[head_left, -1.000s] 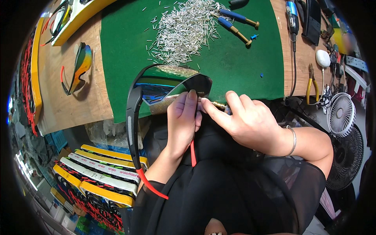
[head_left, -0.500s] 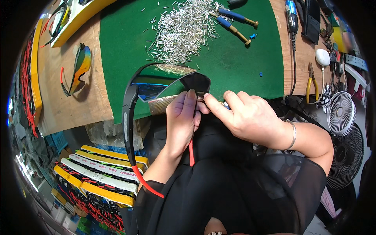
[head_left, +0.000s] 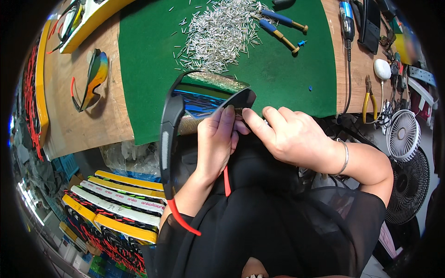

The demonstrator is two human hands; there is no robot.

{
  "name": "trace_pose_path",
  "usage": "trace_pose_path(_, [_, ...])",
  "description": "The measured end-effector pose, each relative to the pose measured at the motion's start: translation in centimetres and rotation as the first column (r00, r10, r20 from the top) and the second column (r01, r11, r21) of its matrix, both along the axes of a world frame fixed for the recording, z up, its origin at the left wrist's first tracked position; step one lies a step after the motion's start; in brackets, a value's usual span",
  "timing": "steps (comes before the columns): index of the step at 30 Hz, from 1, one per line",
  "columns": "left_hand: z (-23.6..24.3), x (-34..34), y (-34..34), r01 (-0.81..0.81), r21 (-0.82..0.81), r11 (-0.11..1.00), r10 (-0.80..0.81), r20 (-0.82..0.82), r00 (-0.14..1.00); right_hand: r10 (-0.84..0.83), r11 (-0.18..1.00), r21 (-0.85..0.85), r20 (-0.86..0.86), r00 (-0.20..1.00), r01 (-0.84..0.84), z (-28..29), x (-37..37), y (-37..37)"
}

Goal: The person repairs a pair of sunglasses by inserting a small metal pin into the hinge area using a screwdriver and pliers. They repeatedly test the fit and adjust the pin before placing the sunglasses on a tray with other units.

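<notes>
Black wraparound sunglasses (head_left: 165, 148) with red temple tips and a blue-green mirrored lens (head_left: 199, 102) are gripped in my left hand (head_left: 214, 143), thumb raised at the near side of the frame. My right hand (head_left: 294, 139) is curled against that same spot, index fingertip almost touching the left thumb. Whatever small piece its fingers hold is mostly hidden behind them. Above the glasses, many small silver pins (head_left: 215, 37) lie heaped on a green mat (head_left: 296, 83), beside two blue-handled tools (head_left: 271, 28) with brass shafts and a small blue push pin (head_left: 301, 43).
Rainbow-lens sunglasses (head_left: 95, 81) lie on the wooden bench (head_left: 65, 129) at left, near yellow-edged trays of glasses (head_left: 92, 23). At right are pliers (head_left: 370, 99), a corded pen-shaped tool (head_left: 346, 23), a white case (head_left: 382, 68) and two fans (head_left: 402, 132). More stacked trays (head_left: 120, 227) are below left.
The glasses' lens and long temple have tilted and swung rightward. My right fingers have risen slightly and cover the brass tool that showed between them a second ago.
</notes>
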State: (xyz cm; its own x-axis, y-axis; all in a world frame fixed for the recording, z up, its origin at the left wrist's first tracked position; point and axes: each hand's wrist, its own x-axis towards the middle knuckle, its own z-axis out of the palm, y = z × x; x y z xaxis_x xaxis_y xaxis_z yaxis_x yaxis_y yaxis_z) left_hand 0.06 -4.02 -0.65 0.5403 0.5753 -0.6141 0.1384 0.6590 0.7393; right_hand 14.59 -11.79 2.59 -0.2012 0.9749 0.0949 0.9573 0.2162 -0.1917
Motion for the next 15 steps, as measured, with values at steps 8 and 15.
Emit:
trace_pose_path(8, [0.05, 0.02, 0.18, 0.013, 0.006, 1.000, -0.013, 0.007, 1.000, -0.003, 1.000, -0.025, -0.038, 0.999, 0.002, -0.21, -0.20, 0.45])
trace_pose_path(15, [-0.23, -0.12, 0.26, -0.007, -0.002, 1.000, 0.007, 0.001, 1.000, 0.016, 1.000, -0.022, -0.052, 0.999, -0.017, -0.19, -0.28, 0.90])
